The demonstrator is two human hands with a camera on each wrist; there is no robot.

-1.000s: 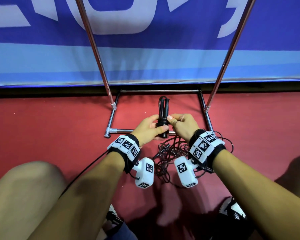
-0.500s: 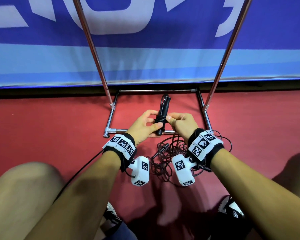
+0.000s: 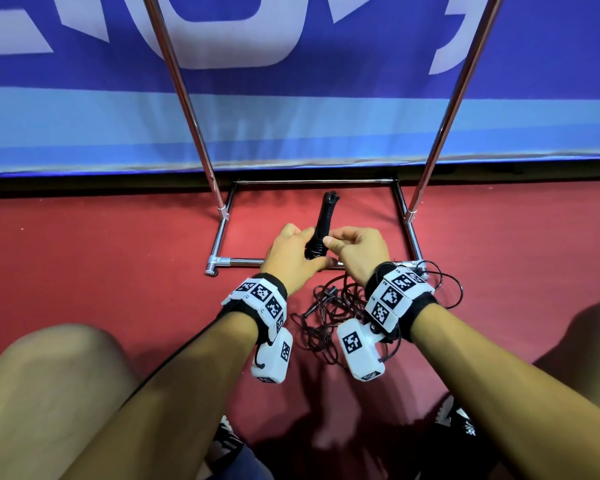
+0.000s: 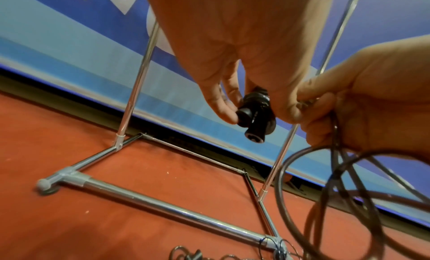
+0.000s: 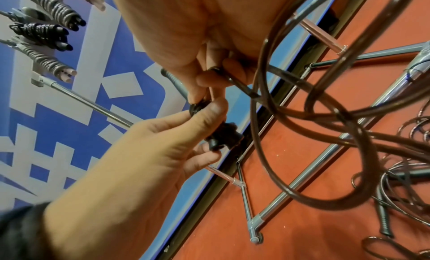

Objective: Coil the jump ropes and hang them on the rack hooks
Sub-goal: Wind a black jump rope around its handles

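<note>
Left hand (image 3: 293, 255) around black jump-rope handles (image 3: 321, 230), no legible writing.

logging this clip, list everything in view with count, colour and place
jump rope handles: black bundle, count unclear, held upright between both hands
rope cord: dark brown loops, hanging from the right hand
loose jump ropes: tangled dark pile, count unclear, on the floor below the wrists
coiled jump ropes: at least three, black and grey, hung high on the rack
rack: one, chrome, on the floor ahead
floor: red
banner: blue and white, behind the rack
shoes: black and white, bottom edge
wrist cameras: two, white
hands: left grips handles; right pinches cord
</note>
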